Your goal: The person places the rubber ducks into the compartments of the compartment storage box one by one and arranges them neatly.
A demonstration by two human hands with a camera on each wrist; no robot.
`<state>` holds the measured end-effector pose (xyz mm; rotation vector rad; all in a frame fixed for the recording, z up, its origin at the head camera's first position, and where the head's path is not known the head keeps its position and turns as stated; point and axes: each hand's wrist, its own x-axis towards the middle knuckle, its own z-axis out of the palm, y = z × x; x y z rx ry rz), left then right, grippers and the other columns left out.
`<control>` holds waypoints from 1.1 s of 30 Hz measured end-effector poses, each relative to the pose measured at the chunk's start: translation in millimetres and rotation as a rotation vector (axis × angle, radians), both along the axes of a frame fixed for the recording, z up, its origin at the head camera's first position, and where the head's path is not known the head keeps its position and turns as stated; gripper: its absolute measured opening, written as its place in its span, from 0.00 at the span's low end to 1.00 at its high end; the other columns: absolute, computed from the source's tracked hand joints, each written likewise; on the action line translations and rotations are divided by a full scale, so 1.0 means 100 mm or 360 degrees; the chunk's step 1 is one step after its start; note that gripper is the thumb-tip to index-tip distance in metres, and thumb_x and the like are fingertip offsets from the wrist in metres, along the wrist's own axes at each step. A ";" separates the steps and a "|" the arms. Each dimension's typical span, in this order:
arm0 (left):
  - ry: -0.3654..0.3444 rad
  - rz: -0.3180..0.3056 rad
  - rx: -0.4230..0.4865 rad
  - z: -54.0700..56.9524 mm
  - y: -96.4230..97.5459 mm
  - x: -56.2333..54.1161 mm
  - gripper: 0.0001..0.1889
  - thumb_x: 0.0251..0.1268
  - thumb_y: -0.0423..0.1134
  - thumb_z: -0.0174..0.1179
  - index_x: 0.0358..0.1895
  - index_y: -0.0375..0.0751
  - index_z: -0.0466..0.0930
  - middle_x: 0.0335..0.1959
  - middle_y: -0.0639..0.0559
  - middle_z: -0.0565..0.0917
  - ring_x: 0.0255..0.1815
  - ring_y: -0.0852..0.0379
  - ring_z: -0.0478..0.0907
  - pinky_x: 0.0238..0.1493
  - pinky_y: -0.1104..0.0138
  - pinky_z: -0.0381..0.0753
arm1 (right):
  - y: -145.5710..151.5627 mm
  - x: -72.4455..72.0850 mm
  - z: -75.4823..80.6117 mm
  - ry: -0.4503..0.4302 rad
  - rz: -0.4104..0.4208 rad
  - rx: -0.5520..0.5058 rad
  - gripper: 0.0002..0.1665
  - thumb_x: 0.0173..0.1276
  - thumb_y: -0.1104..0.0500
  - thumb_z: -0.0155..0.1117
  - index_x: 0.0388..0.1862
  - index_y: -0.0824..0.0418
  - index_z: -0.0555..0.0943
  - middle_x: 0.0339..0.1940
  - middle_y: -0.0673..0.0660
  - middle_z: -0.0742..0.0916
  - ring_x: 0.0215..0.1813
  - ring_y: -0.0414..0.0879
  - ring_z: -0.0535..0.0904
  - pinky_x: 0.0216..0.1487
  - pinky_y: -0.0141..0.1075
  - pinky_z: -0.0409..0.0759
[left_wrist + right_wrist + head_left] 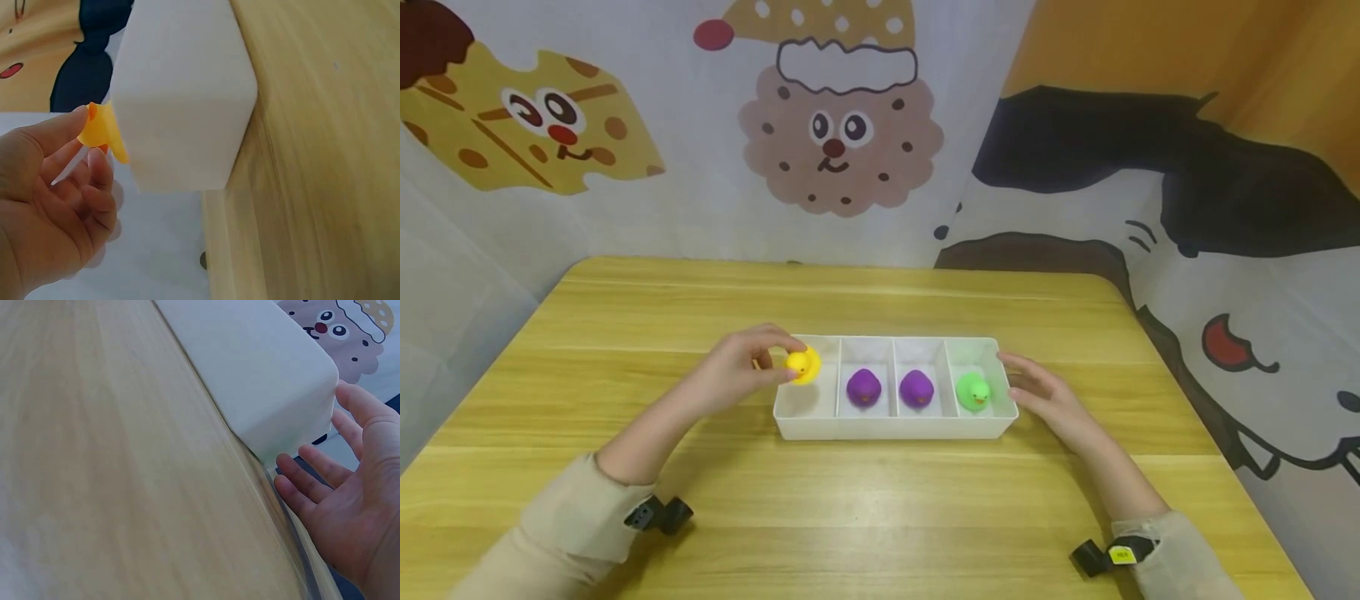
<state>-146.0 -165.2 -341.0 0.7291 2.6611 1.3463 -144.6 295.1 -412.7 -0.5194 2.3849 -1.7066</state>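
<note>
My left hand (745, 367) pinches a small yellow rubber duck (803, 365) between thumb and fingers, over the leftmost compartment of a white divided box (891, 428). In the left wrist view the duck (97, 130) shows at the box's rim. Two purple ducks (864, 388) sit one each in the two middle compartments. A light green duck (973, 392) sits in the rightmost one. At the box's right end is my right hand (1051, 402), its fingers relaxed and spread. The right wrist view shows its thumb right at the upper edge of the box (269, 369).
The box stands on a wood-grain table (865, 517). Behind the table hangs a curtain (700, 217) printed with cartoon figures. A small black camera (658, 515) is strapped on the left wrist, and another camera (1108, 556) on the right.
</note>
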 end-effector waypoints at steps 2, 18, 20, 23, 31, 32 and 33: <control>-0.0014 -0.0018 -0.0027 0.00 0.01 -0.02 0.16 0.56 0.32 0.69 0.49 0.43 0.83 0.47 0.53 0.81 0.26 0.53 0.73 0.19 0.67 0.72 | 0.00 0.00 0.00 0.0001 -0.0001 0.0005 0.30 0.73 0.63 0.55 0.72 0.61 0.64 0.71 0.64 0.66 0.61 0.42 0.72 0.56 0.30 0.71; -0.0079 -0.0134 -0.0155 -0.08 0.04 -0.14 0.16 0.53 0.32 0.71 0.47 0.41 0.84 0.46 0.51 0.83 0.18 0.57 0.66 0.19 0.68 0.69 | -0.02 -0.01 0.01 0.0008 0.0008 -0.0009 0.30 0.72 0.64 0.55 0.72 0.62 0.63 0.71 0.65 0.65 0.61 0.40 0.72 0.57 0.30 0.70; -0.0079 -0.0151 -0.0156 -0.11 0.04 -0.16 0.15 0.53 0.32 0.71 0.46 0.40 0.84 0.46 0.50 0.83 0.18 0.57 0.67 0.20 0.68 0.70 | -0.02 0.00 0.01 0.0007 0.0012 -0.0016 0.30 0.72 0.64 0.55 0.72 0.63 0.63 0.71 0.66 0.65 0.61 0.40 0.72 0.56 0.30 0.71; -0.0080 -0.0168 -0.0176 -0.14 0.05 -0.18 0.14 0.53 0.33 0.71 0.45 0.40 0.85 0.46 0.50 0.83 0.19 0.57 0.68 0.22 0.67 0.72 | -0.02 0.00 0.00 0.0006 0.0013 -0.0021 0.30 0.72 0.64 0.55 0.72 0.63 0.63 0.71 0.66 0.65 0.60 0.40 0.73 0.56 0.30 0.71; -0.0081 -0.0192 -0.0252 -0.17 0.07 -0.23 0.14 0.54 0.34 0.71 0.45 0.41 0.85 0.47 0.49 0.83 0.21 0.57 0.70 0.25 0.65 0.74 | -0.02 0.00 0.01 -0.0003 0.0010 -0.0028 0.30 0.72 0.64 0.56 0.72 0.63 0.63 0.72 0.66 0.65 0.60 0.39 0.73 0.56 0.31 0.71; -0.0078 -0.0198 -0.0260 -0.17 0.07 -0.23 0.14 0.54 0.34 0.71 0.45 0.40 0.85 0.47 0.49 0.83 0.21 0.57 0.70 0.26 0.65 0.74 | -0.02 0.00 0.01 -0.0004 0.0009 -0.0026 0.30 0.72 0.64 0.56 0.72 0.63 0.63 0.72 0.66 0.65 0.60 0.39 0.73 0.56 0.31 0.71; -0.0078 -0.0202 -0.0266 -0.18 0.07 -0.24 0.14 0.53 0.34 0.71 0.45 0.40 0.85 0.47 0.49 0.83 0.21 0.57 0.70 0.26 0.65 0.74 | -0.02 0.00 0.01 -0.0006 0.0006 -0.0023 0.30 0.72 0.63 0.56 0.72 0.63 0.63 0.72 0.66 0.65 0.60 0.39 0.72 0.56 0.30 0.71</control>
